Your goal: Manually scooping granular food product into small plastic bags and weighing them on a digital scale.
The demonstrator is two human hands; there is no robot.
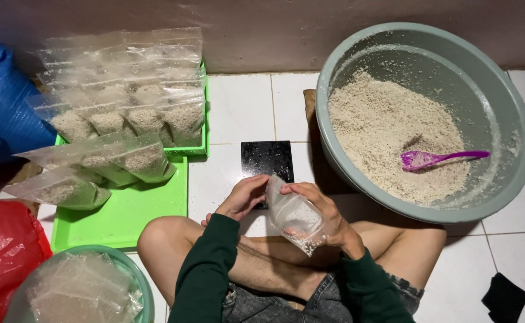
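Only the head view here, looking straight down at a person sitting cross-legged on the white tile floor (238,107). Both hands are on one small clear plastic bag (295,216) held over the lap, just in front of a black scale (266,158). The bag looks crinkly and mostly empty, with a little pale grainy stuff sitting in its bottom corner. The left hand (242,197) pinches the bag's top edge, grip clenched on it, and the right hand (322,209) wraps around its side, also grasping it. To the right there's one big grey-green basin (501,119) of the same grain with one purple scoop (435,158) lying in it. On the left, two green trays (131,215) carry filled bags (146,158), at least seven, though the back ones blur together.
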